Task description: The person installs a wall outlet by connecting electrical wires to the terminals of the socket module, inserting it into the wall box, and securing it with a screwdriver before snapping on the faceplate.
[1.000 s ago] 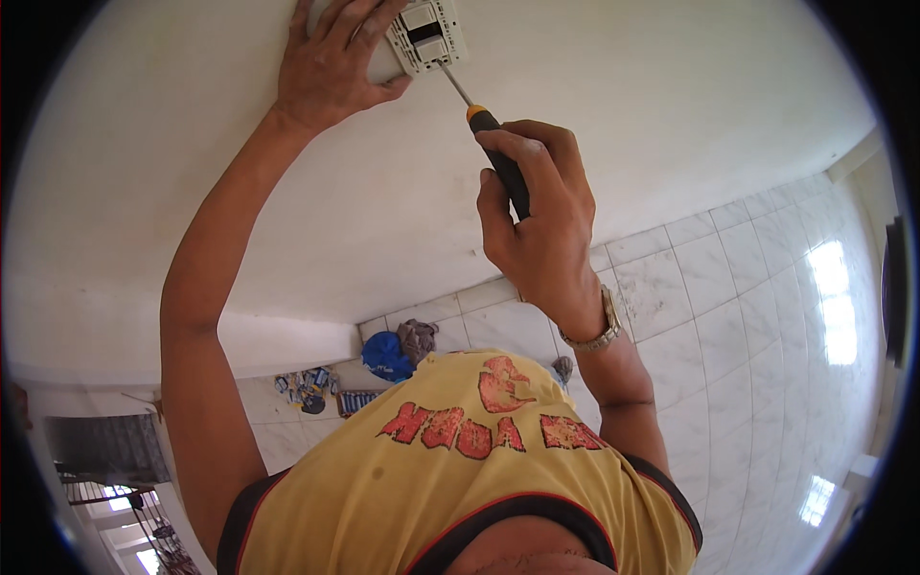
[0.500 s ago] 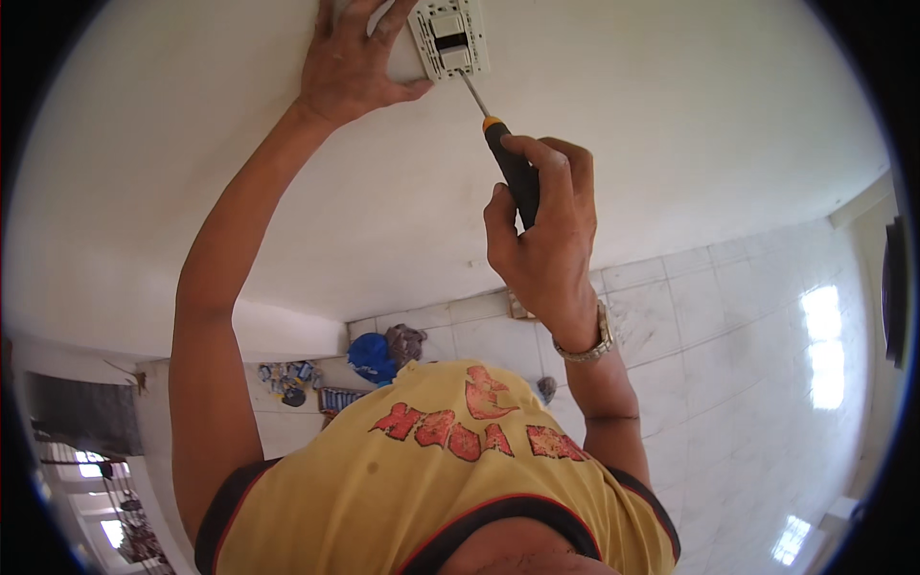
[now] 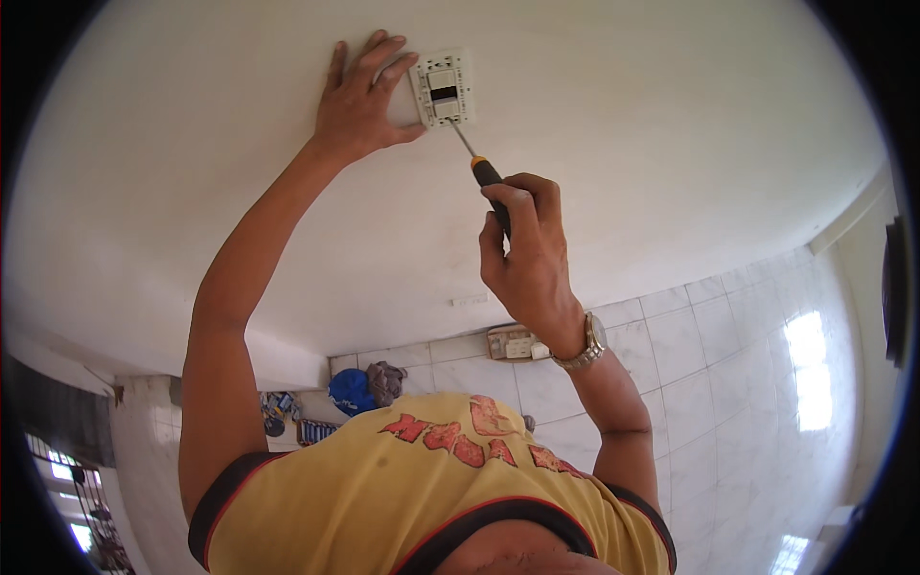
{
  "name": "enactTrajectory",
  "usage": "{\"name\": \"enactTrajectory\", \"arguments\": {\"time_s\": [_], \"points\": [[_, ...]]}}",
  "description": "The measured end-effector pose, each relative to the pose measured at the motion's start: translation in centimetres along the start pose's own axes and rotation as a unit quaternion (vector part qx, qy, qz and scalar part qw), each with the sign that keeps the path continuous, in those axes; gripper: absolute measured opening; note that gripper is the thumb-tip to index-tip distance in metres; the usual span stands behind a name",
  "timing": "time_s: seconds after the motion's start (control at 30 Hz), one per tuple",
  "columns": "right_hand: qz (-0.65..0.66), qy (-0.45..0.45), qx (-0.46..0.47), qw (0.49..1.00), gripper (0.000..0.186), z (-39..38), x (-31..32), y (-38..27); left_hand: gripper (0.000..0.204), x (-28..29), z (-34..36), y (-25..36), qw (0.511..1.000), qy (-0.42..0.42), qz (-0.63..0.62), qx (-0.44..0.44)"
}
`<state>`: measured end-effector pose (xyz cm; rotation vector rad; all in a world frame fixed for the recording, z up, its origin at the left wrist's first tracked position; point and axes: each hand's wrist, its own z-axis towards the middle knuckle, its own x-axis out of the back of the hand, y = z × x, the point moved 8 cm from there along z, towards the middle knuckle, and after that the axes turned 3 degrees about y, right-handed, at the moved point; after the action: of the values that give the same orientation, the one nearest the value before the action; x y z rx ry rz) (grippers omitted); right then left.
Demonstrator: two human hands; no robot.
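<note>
Screwdriver (image 3: 484, 177), black handle with orange collar, was gripped in right hand (image 3: 527, 259), fingers closed round handle, tip at lower edge of white wall switch plate (image 3: 443, 88). Left hand (image 3: 359, 101) lay flat on white wall (image 3: 671, 144), fingers spread open, fingertips touching plate's left side. Wristwatch (image 3: 586, 347) on right wrist.

Wall plate (image 3: 443, 88): white, square, with a dark rectangular slot at its centre; sits flat against the white wall, tilted slightly. Screwdriver (image 3: 477, 163): slim metal shaft, black handle with an orange collar; angled up and left, its tip meeting the plate's lower edge.
</note>
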<state>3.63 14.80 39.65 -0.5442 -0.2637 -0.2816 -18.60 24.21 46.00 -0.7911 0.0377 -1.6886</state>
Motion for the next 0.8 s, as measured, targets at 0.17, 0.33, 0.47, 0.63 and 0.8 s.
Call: {"name": "enactTrajectory", "arguments": {"time_s": [0.17, 0.33, 0.47, 0.63, 0.8], "points": [[-0.027, 0.027, 0.016, 0.999, 0.028, -0.1, 0.7, -0.5, 0.105, 0.4, 0.1, 0.6, 1.0, 0.006, -0.01, -0.011], [-0.062, 0.043, -0.012, 0.997, 0.024, 0.5, 1.4, -0.5, 0.098, 0.9, 0.4, 0.6, 0.999, 0.035, 0.003, -0.012], [-0.08, 0.02, -0.041, 0.996, 0.027, -0.5, -0.1, -0.7, 0.104, 0.3, 0.2, 0.4, 0.999, 0.038, 0.002, -0.031], [-0.104, 0.047, -0.078, 0.99, 0.028, -1.5, -1.7, -0.7, 0.103, 0.5, 0.6, 1.6, 0.994, 0.086, 0.017, -0.069], [-0.083, 0.115, -0.077, 0.987, 0.026, -2.0, -1.7, -1.1, 0.111, -0.3, -0.2, 0.8, 0.999, 0.003, 0.038, -0.031]]}}
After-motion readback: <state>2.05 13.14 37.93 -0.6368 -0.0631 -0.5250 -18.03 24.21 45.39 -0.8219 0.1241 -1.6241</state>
